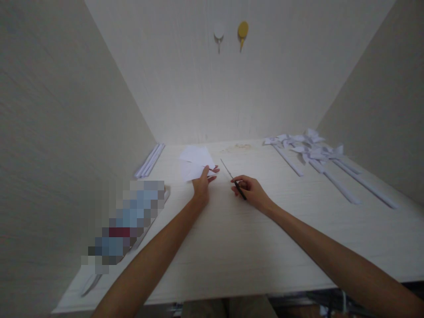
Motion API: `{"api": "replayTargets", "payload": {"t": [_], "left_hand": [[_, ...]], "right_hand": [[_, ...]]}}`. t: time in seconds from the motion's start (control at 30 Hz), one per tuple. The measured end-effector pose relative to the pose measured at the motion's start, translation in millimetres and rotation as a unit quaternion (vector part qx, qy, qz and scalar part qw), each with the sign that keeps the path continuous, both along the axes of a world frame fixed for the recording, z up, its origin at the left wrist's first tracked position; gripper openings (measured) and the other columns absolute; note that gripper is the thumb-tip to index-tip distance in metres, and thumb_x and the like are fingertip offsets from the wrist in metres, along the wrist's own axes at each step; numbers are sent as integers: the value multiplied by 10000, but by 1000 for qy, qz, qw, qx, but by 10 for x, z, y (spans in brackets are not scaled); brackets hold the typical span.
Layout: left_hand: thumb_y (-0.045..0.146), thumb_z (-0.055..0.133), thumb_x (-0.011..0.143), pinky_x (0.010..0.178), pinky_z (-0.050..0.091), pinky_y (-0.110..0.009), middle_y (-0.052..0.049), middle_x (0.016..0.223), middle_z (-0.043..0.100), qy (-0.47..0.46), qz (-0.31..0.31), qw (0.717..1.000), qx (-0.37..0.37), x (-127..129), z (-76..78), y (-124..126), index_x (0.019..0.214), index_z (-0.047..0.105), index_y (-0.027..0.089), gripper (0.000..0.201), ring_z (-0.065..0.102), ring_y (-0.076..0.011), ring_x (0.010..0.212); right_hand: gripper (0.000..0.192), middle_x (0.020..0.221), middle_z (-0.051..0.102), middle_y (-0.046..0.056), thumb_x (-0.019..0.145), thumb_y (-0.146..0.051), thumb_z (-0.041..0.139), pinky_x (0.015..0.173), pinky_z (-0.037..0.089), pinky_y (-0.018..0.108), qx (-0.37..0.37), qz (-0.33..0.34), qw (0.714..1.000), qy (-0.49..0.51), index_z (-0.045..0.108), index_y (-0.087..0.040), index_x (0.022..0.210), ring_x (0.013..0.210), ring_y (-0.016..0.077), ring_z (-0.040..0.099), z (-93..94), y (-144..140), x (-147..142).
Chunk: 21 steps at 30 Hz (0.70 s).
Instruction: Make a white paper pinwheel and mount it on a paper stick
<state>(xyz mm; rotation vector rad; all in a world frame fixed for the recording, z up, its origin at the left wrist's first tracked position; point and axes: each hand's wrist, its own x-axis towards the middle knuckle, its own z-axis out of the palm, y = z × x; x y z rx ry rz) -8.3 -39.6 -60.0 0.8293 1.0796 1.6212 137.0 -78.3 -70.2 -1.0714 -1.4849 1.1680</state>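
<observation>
My left hand [202,183] grips the near right corner of a white sheet of paper [196,158], its thumb on top and the other fingers stretched out past the edge. A crease or cut line crosses the sheet, which I cannot make out clearly. To the right of it, my right hand [247,190] is closed around the black handle of a slim metal tool [239,190]. The tool's thin tip points up and left, apart from the paper. Whether it is a knife or scissors seen edge-on I cannot tell.
Rolled paper sticks [150,161] lie at the left wall. Nearer stands a blurred-out bluish item [132,221]. On the right are several paper rods with ruffled paper ends [318,152]. Two hooks, white [219,32] and yellow [243,30], hang on the back wall. Walls enclose the white table [232,251].
</observation>
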Motion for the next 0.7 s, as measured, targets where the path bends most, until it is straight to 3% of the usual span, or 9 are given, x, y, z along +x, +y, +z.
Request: {"api": "replayTargets", "payload": {"t": [0.13,0.3,0.57,0.7], "left_hand": [[284,559,662,520,483,-213,-61,778,650,63,-96,993,3,41,56,-111,722,587,142,157,620,-151,688],[284,626,599,524,508,-242,-26,716,636,135,-181,974,-8,98,57,-199,675,596,142,164,600,-146,643],[267,671,560,563,512,-251,-33,732,648,140,-189,972,-23,111,45,-215,637,607,144,159,593,-148,653],[248,661,564,571,499,-252,-50,752,650,35,-134,990,-9,64,108,-170,619,588,145,138,594,-160,669]], "right_hand": [[376,636,624,1,571,-314,676,482,376,216,-32,-58,992,105,501,-175,874,495,85,503,29,7,4],[433,617,619,-22,476,-244,738,509,397,222,-40,-85,983,157,517,-188,845,528,97,536,-14,42,13],[400,566,583,-46,456,-203,737,486,370,217,-6,-109,983,147,542,-187,805,502,93,515,-44,46,16],[383,569,595,-40,481,-204,720,473,359,215,0,-107,985,133,544,-182,820,492,92,507,-39,45,15]]}}
